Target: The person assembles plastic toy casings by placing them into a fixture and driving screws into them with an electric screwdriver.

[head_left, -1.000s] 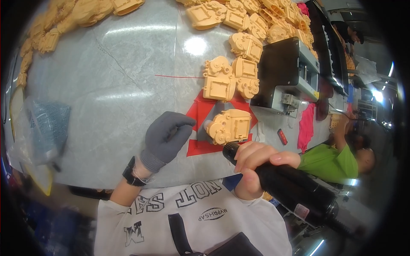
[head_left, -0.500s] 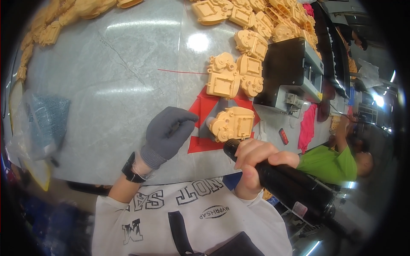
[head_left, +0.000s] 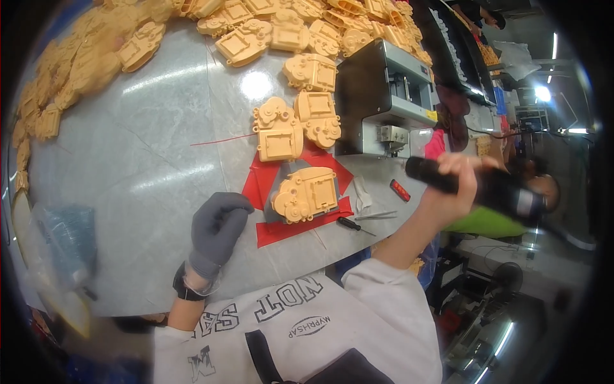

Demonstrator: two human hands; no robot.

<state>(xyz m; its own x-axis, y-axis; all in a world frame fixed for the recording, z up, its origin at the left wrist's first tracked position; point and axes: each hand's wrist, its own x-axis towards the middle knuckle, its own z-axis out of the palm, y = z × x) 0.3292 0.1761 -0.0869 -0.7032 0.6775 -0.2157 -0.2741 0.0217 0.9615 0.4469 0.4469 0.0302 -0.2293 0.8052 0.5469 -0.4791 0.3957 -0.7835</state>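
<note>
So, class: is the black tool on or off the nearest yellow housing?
Off: the right hand holds the black tool clear, right of the yellow housing.

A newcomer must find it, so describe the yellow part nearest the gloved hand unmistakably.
On the gray table, look for the red tape just right of the gloved left hand. The yellow part sits amid those strips. Of all the yellow parts on the tabletop, it lies closest to the person's shirt.
</note>
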